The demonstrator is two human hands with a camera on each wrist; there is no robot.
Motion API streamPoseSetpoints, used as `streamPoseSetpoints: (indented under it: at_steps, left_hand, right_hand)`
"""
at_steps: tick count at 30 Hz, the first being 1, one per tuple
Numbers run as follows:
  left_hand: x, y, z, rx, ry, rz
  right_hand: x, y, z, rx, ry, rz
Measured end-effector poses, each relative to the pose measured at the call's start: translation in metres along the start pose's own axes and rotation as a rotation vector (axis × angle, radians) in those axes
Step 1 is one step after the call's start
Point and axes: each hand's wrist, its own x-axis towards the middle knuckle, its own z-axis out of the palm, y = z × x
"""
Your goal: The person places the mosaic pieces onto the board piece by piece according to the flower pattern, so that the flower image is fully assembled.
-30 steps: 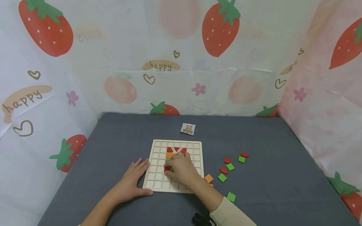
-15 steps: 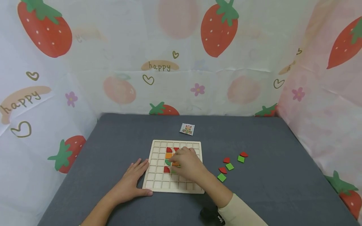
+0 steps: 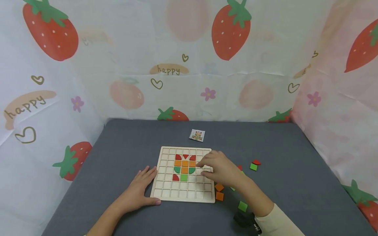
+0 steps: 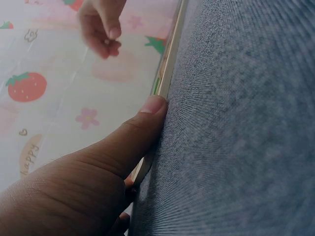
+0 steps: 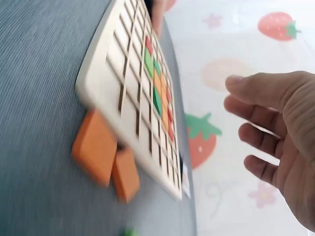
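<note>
A square wooden grid board (image 3: 192, 195) lies on the table with coloured tiles set in its middle cells. Red pieces, including a small triangle (image 3: 185, 156), top the pattern. Below are orange squares (image 3: 184, 163), dark green rounded pieces (image 3: 191, 170), a light green square (image 3: 184, 177) and a red quarter-round tile (image 3: 175, 177). My left hand (image 3: 137, 188) rests at the board's left side, fingertips on that edge, thumb along the front corner. Above the board's right edge hovers my right hand (image 3: 222, 167); the right wrist view shows its fingers (image 5: 258, 113) loosely bent, holding nothing.
Two loose orange squares (image 3: 219, 196) lie by the board's right edge. A green square (image 3: 242, 206) and a red piece (image 3: 256, 162) lie farther right, others partly behind my right arm. A small pattern card (image 3: 197, 135) lies behind the board.
My right hand has lifted away from the middle of the board and moved right, uncovering the orange and dark green tiles. The left hand stays in place.
</note>
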Motion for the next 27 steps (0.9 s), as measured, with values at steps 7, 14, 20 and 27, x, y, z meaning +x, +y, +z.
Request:
streamPoseSetpoints:
  at_steps: [7, 14, 20, 27]
  left_hand:
    - [0.0, -0.001, 0.0, -0.001, -0.006, -0.009]
    - [0.0, 0.002, -0.001, -0.004, -0.006, 0.0]
    - [0.001, 0.002, 0.0, -0.002, -0.012, -0.002]
    - [0.0, 0.001, 0.0, -0.001, -0.007, -0.005]
  right_hand:
    - [-0.033, 0.027, -0.011, -0.01, 0.027, -0.004]
    - [-0.06, 0.047, -0.014, 0.044, 0.048, 0.042]
    - [-0.079, 0.06, -0.011, 0.077, 0.06, 0.06]
    - [-0.093, 0.073, -0.004, 0.092, 0.013, 0.09]
